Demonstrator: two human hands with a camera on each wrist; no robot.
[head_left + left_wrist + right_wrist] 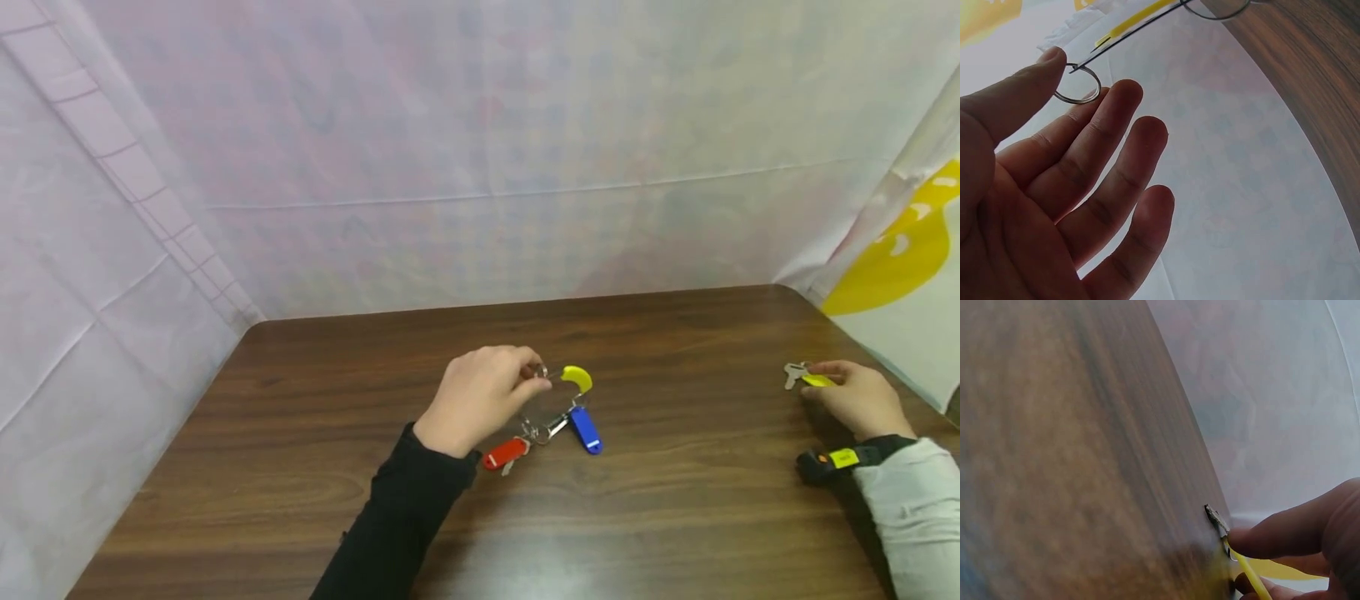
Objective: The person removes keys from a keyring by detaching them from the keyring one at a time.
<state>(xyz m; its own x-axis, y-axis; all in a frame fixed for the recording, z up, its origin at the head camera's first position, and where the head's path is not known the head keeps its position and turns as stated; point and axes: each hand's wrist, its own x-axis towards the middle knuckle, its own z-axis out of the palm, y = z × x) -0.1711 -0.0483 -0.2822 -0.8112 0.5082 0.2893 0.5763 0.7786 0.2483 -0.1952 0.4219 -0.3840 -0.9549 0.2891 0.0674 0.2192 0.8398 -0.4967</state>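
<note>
My left hand pinches a small metal split ring between thumb and fingertips, over the middle of the table. From it runs a wire key loop with a yellow sleeve. A blue key tag and a red key tag hang at the loop's lower side, a small key showing by the red one. Far to the right, my right hand grips a yellow key tag between thumb and fingers. A silver key juts out leftward from that tag.
The brown wood-grain table ends at a pale curtain behind and along the left. At the right edge hangs a sheet with a yellow print. A black strap device sits on my right wrist.
</note>
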